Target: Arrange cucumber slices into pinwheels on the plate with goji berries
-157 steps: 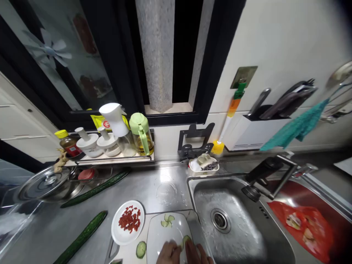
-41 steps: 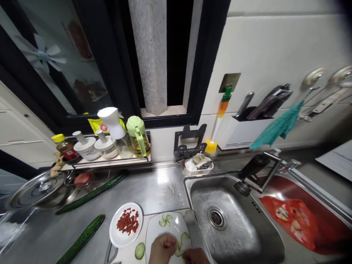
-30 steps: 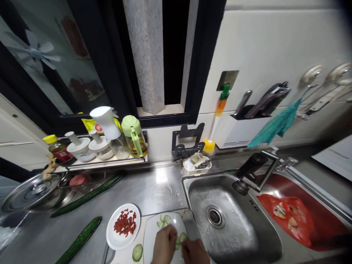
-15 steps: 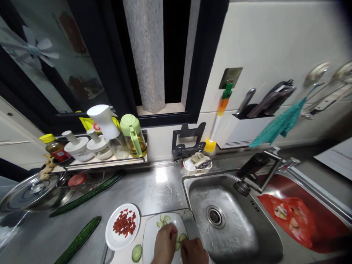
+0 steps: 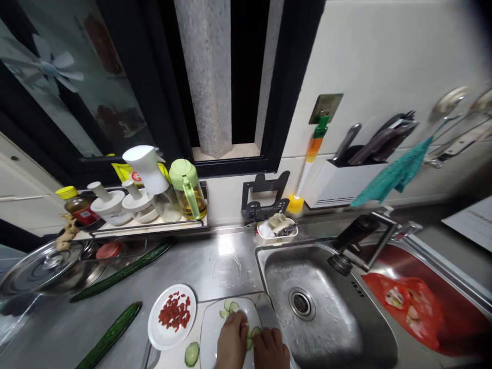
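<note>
Both hands, the left hand (image 5: 231, 339) and right hand (image 5: 271, 349), pinch thin cucumber slices (image 5: 251, 335) on the white plate (image 5: 211, 328) (wet, slippery, floppy; best held gently by the edges).

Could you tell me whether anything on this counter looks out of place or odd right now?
Little does. One cucumber slice lies off the square white plate, beside it, while the other slices sit on the plate under the left hand and right hand. Two whole cucumbers lie loose on the steel counter.
</note>
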A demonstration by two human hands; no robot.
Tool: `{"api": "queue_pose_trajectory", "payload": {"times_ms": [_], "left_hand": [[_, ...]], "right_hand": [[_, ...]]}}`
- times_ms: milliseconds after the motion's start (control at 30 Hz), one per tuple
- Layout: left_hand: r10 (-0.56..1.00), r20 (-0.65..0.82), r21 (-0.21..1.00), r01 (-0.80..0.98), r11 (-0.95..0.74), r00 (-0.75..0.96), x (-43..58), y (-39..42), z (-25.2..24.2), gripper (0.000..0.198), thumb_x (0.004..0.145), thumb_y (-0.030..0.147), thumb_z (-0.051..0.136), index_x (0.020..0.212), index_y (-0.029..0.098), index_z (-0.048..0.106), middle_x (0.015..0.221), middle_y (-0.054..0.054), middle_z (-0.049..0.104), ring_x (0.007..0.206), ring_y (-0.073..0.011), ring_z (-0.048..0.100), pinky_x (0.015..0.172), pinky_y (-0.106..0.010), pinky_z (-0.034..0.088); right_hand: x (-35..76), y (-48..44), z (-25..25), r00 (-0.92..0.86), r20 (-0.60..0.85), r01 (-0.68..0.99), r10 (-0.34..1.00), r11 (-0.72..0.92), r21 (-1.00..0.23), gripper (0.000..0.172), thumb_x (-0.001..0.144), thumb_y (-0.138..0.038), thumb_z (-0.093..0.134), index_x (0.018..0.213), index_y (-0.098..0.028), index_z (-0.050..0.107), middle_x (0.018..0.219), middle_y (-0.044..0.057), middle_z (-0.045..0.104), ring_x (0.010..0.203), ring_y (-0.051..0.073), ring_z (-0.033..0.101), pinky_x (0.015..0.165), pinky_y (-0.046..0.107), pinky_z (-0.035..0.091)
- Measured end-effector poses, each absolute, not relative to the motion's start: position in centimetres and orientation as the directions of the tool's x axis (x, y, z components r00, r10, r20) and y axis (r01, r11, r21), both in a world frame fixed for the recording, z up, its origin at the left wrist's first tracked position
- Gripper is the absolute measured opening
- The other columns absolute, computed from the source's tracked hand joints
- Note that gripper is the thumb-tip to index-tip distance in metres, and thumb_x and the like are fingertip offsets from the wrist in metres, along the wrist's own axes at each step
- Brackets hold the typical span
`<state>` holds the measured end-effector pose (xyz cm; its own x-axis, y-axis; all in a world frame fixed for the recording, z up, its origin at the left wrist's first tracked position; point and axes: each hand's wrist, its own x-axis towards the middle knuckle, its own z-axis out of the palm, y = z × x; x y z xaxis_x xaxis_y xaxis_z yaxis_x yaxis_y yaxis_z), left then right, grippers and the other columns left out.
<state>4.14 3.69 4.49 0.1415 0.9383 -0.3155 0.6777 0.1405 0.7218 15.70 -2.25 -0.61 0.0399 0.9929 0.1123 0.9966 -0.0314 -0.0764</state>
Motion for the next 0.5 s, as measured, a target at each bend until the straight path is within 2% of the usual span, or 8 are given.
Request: {"api": "queue_pose_trajectory", "payload": {"times_ms": [167,267,367,500], "left_hand": [[0.915,-0.360,0.648,0.754,0.107,0.180,4.2,3.6,5.1,0.032,0.088,0.019,0.036,0.085,0.018,0.067,0.093,-0.009,0.070,0.090,-0.0192,0.063,0.083,-0.029,0.043],[0.900,-0.354,0.660,0.749,0.050,0.252,3.6,3.4,4.8,0.036,0.088,0.019,0.036,0.100,0.016,0.070,0.104,-0.012,0.070,0.101,-0.0224,0.063,0.092,-0.033,0.045],[0.872,-0.333,0.702,0.711,-0.025,0.360,2.8,3.0,4.0,0.045,0.081,0.016,0.042,0.119,0.012,0.065,0.119,-0.016,0.066,0.114,-0.0245,0.059,0.104,-0.036,0.044],[0.857,-0.314,0.718,0.693,-0.068,0.409,2.1,2.8,3.4,0.053,0.075,0.010,0.042,0.124,0.012,0.062,0.127,-0.017,0.062,0.121,-0.0255,0.056,0.109,-0.039,0.042]], "right_hand": [[15.7,-2.5,-1.4,-0.006,0.167,1.000,0.986,0.009,-0.019,0.040,0.072,0.005,0.054,0.095,-0.024,0.070,0.100,0.000,0.075,0.107,0.029,0.064,0.075,0.038,0.048],[15.7,-2.5,-1.5,-0.011,0.164,1.000,0.986,0.015,-0.027,0.038,0.074,0.003,0.054,0.095,-0.023,0.070,0.099,-0.001,0.075,0.108,0.029,0.064,0.074,0.038,0.048],[15.8,-2.4,-1.2,-0.014,0.161,0.999,0.987,0.021,-0.041,0.032,0.075,-0.001,0.057,0.093,-0.023,0.070,0.099,0.000,0.075,0.107,0.030,0.064,0.073,0.038,0.048],[15.8,-2.3,-0.7,-0.021,0.157,0.999,0.987,0.028,-0.043,0.032,0.073,-0.001,0.058,0.092,-0.024,0.069,0.098,0.000,0.074,0.106,0.030,0.064,0.073,0.038,0.048]]}}
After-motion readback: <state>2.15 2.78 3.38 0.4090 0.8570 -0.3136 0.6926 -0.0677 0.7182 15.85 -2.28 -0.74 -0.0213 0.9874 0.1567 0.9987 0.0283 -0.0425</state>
